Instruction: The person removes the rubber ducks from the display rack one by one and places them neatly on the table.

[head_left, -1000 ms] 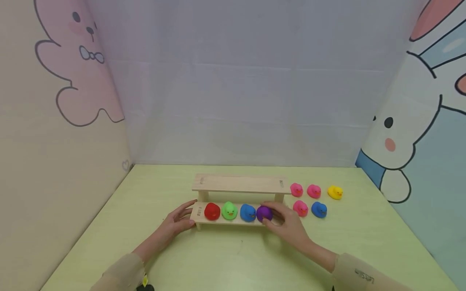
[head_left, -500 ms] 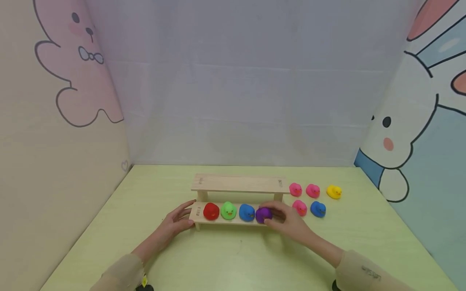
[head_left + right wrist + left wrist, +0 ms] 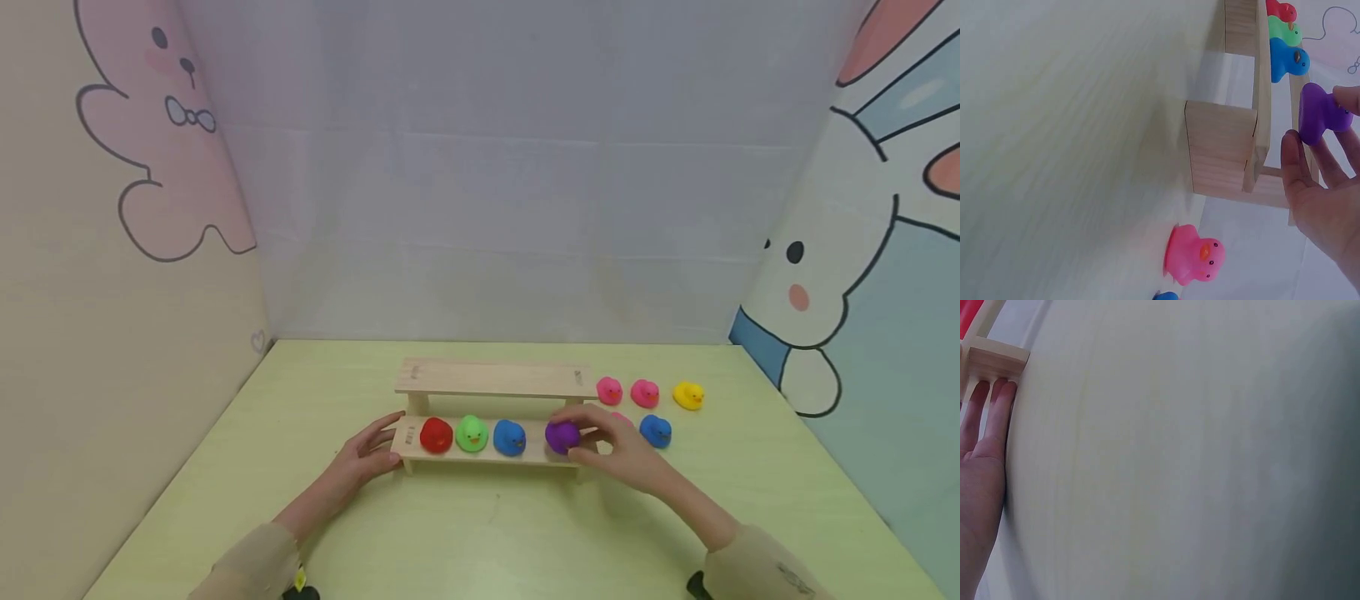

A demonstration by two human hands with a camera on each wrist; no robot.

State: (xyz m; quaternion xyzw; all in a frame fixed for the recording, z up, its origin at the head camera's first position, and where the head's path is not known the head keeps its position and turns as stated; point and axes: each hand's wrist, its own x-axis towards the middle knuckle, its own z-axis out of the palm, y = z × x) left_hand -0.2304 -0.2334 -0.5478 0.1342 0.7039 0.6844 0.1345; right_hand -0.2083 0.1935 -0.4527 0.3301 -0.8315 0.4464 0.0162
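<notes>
A two-level wooden rack (image 3: 495, 380) stands on the table. On its lower board sit a red duck (image 3: 437, 436), a green duck (image 3: 472, 434) and a blue toy duck (image 3: 510, 437), in a row. My right hand (image 3: 622, 450) pinches a purple toy duck (image 3: 562, 437) between thumb and fingers. In the right wrist view that purple duck (image 3: 1322, 114) appears raised off the board, past the blue duck (image 3: 1289, 60). My left hand (image 3: 362, 452) holds the rack's left end, thumb at the front corner. Its fingers (image 3: 999, 419) reach the rack's leg in the left wrist view.
Right of the rack lie pink ducks (image 3: 645, 393), a yellow duck (image 3: 688, 396) and another blue duck (image 3: 656, 432). One pink duck is partly hidden behind my right hand. A pale wall (image 3: 495, 208) closes off the back; printed side walls flank the table.
My right hand has moved the purple duck to the right, away from the blue duck, leaving a gap. The left hand has stayed at the rack's end.
</notes>
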